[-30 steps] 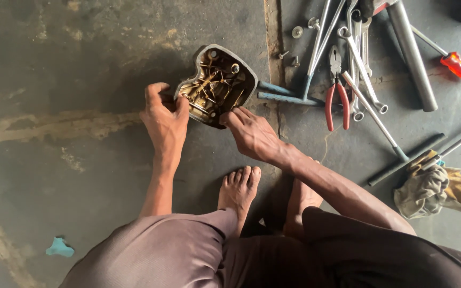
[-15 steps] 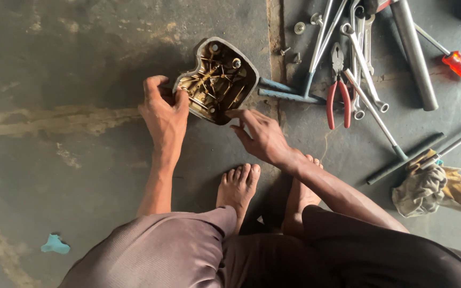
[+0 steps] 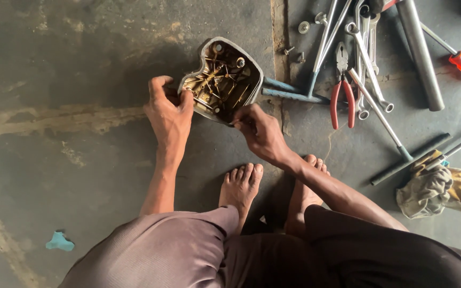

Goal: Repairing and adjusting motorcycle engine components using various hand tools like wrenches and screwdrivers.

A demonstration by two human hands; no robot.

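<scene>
The left hand (image 3: 169, 114) clamps the left rim of the grey metal engine cover (image 3: 221, 80), tilted open-side up above the concrete floor (image 3: 81, 64), while the right hand (image 3: 260, 130) pinches its near edge; the oily brown interior remains uncleaned, and the red-handled pliers (image 3: 341, 90) lie untouched at right.

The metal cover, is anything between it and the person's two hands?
Nothing visible. The left hand grips the left edge of the metal cover directly, and the right hand touches its lower right rim. The pliers and wrenches lie apart on the right.
</scene>
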